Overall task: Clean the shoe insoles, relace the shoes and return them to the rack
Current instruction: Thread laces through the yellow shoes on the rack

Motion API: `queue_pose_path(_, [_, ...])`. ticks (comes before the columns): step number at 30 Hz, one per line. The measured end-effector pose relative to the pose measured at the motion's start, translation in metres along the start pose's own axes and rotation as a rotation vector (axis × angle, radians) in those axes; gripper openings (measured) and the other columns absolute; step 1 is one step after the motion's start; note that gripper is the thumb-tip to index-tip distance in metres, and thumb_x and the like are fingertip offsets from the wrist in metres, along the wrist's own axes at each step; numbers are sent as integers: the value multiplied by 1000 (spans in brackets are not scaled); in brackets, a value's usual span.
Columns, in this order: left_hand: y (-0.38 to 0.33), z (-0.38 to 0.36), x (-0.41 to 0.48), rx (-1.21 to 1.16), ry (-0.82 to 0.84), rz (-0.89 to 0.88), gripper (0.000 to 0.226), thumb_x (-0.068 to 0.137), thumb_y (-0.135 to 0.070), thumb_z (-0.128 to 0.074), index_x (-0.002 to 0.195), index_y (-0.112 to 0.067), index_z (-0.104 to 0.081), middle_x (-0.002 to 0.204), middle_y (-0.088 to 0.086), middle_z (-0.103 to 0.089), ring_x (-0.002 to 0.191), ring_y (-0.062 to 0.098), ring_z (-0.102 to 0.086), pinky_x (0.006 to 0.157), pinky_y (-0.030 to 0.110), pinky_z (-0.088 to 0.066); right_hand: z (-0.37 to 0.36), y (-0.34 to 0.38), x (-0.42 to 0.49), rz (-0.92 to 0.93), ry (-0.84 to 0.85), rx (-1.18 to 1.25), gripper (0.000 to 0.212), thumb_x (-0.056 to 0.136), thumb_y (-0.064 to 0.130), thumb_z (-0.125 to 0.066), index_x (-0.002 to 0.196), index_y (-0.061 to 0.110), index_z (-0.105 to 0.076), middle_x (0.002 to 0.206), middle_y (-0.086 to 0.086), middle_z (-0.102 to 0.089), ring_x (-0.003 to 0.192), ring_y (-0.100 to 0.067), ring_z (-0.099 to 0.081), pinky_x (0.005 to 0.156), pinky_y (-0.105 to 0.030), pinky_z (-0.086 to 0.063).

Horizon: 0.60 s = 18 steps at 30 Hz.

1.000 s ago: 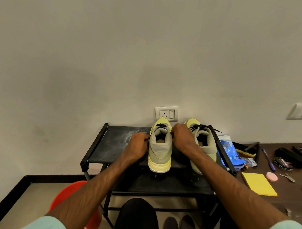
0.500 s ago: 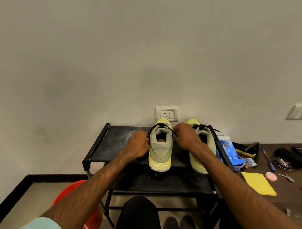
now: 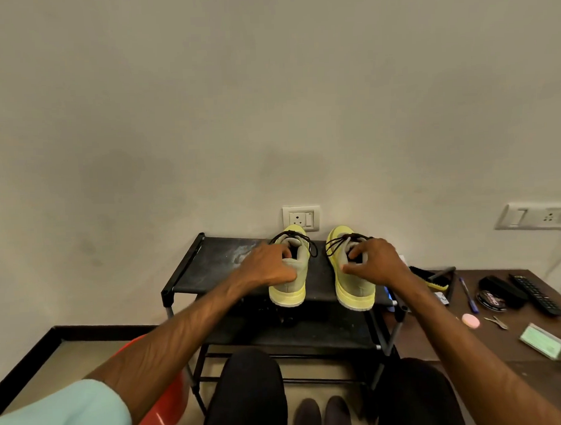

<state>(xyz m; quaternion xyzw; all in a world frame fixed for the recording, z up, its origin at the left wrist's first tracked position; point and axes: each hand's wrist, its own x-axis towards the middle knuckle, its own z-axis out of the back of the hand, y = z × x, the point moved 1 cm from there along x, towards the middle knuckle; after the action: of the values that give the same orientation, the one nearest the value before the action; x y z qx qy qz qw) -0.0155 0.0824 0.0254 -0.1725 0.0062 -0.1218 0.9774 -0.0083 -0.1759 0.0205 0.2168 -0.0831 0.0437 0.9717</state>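
Note:
Two yellow-green sneakers with black laces stand side by side on the top shelf of a black shoe rack point(image 3: 217, 265), heels toward me. My left hand point(image 3: 268, 265) grips the collar of the left shoe point(image 3: 290, 291), fingers curled into its opening. My right hand point(image 3: 374, 261) grips the collar of the right shoe point(image 3: 355, 292), fingers hooked into the opening and thumb on the heel side. The laces run loosely across both tongues.
A wall socket point(image 3: 301, 218) sits behind the shoes. A brown table point(image 3: 468, 342) on the right carries a brush point(image 3: 429, 278), pen, polish tin point(image 3: 492, 300), remote point(image 3: 536, 294), pink disc and a card. A red tub point(image 3: 165, 407) stands at lower left; dark shoes point(image 3: 323, 414) lie on the floor.
My right hand has left the left shoe's laces and now holds the right shoe's collar. My left hand shifted from the lace onto the left shoe's collar. The shoes stand further apart.

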Motion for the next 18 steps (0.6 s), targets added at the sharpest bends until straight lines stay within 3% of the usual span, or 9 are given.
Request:
queue_pose_path(4, [0, -13, -1, -77, 76, 33, 48, 71, -44, -79, 108, -18, -64, 99, -2, -66, 89, 17, -64, 68, 27, -52, -10, -2, -13, -97, 103, -60, 43, 75, 38, -86, 112, 18, -75, 108, -4, -71, 97, -22, -63, 76, -26, -41])
queue_pose_path(8, [-2, -19, -2, -79, -22, 54, 51, 73, -42, -83, 112, -14, -67, 108, 3, -68, 96, 21, -65, 83, 35, -57, -18, 2, -18, -184, 87, -52, 37, 76, 25, -83, 108, 15, -69, 110, -11, -70, 92, -25, -64, 73, -31, -49])
queue_pose_path(14, [-1, -26, 3, -123, -69, 74, 50, 72, -38, -86, 111, -14, -66, 110, 3, -68, 94, 19, -62, 79, 31, -54, -24, 5, -18, -251, 77, 2, 49, 77, 25, -85, 118, 12, -63, 116, -10, -67, 103, -28, -66, 89, -38, -59])
queue_pose_path(18, [2, -28, 5, -147, -96, 95, 51, 68, -38, -87, 108, -15, -68, 107, 3, -69, 92, 19, -63, 79, 32, -56, -26, 3, -17, -246, 65, -5, 49, 78, 25, -85, 117, 11, -61, 116, -11, -65, 102, -28, -66, 89, -38, -60])
